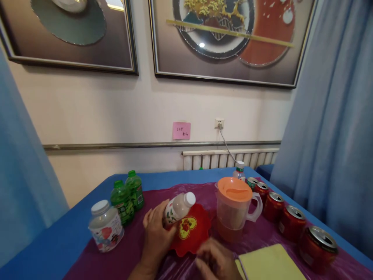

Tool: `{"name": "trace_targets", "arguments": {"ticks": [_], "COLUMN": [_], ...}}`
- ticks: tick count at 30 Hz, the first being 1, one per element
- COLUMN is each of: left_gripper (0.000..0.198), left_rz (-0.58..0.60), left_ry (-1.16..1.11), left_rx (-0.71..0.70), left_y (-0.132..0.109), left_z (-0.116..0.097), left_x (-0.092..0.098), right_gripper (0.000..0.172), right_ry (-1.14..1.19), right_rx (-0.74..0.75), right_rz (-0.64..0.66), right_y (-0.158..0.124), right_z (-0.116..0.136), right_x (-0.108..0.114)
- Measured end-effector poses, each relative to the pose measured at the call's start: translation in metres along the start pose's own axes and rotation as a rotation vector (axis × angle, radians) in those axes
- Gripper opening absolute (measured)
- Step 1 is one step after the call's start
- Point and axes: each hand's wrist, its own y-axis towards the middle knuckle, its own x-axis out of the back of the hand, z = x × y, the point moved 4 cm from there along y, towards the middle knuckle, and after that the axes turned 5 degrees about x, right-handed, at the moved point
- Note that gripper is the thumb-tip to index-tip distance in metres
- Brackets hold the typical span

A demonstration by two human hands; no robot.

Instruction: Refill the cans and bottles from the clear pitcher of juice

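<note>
My left hand is wrapped round a clear bottle with a white cap and a printed label, tilted to the right over the left part of a red scalloped plate. A yellow heart pattern marks the plate's middle. At the plate's lower right edge is my right hand, slightly blurred, its fingers curled; whether anything is between them is too small to tell. Beside it on the right lies a folded yellow cloth. A clear pitcher with an orange lid and some amber liquid stands behind the cloth.
Two green bottles and a wide white-capped jar stand on the left. Several red cans line the right side, with a small white-capped bottle behind. Purple film covers part of the blue table.
</note>
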Motion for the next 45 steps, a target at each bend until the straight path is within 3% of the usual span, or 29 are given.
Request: {"name": "trace_targets", "arguments": {"ticks": [3, 5, 7, 15, 19, 22, 26, 28, 33, 38, 41, 45], "left_gripper": [0.057, 0.055, 0.055, 0.059, 0.061, 0.061, 0.061, 0.062, 0.065, 0.063, 0.059, 0.058], "left_rz": [0.010, 0.023, 0.029, 0.118, 0.151, 0.155, 0.149, 0.161, 0.221, 0.229, 0.228, 0.260], "left_ry": [0.007, 0.007, 0.009, -0.020, -0.026, -0.032, -0.038, -0.033, -0.030, -0.039, -0.081, -0.169], "left_rx": [-0.122, -0.178, -0.208, -0.246, -0.225, -0.235, -0.258, -0.259, -0.284, -0.233, -0.126, 0.076], "left_y": [-0.004, -0.004, -0.003, -0.004, -0.005, -0.006, -0.006, -0.007, -0.009, -0.007, -0.006, -0.006], "left_z": [-0.009, -0.014, -0.017, -0.019, -0.019, -0.019, -0.020, -0.019, -0.019, -0.015, -0.011, -0.007], "left_x": [0.001, 0.004, 0.006, 0.004, 0.001, 0.001, 0.000, -0.002, -0.005, -0.004, -0.005, -0.010], "right_gripper": [0.029, 0.032, 0.025, 0.018, 0.050, 0.065, 0.028, 0.022, 0.039, 0.048, 0.047, 0.050], "right_ry": [-0.078, -0.161, -0.236, -0.278, -0.274, -0.356, -0.459, -0.468, -0.536, -0.548, -0.377, -0.214], "right_rx": [-0.003, -0.035, -0.062, 0.053, 0.151, 0.045, -0.088, -0.006, 0.294, 0.479, 0.345, 0.054], "right_rz": [-0.134, -0.136, -0.109, -0.032, 0.013, -0.006, 0.098, 0.131, 0.057, -0.026, -0.022, 0.189], "right_y": [0.036, 0.058, 0.072, 0.062, 0.056, 0.058, 0.062, 0.061, 0.049, 0.036, 0.021, -0.012], "right_z": [0.025, 0.035, 0.037, 0.027, 0.035, 0.038, 0.036, 0.036, 0.033, 0.033, 0.020, -0.027], "right_x": [0.029, 0.042, 0.047, 0.049, 0.056, 0.060, 0.059, 0.057, 0.060, 0.069, 0.068, 0.033]}}
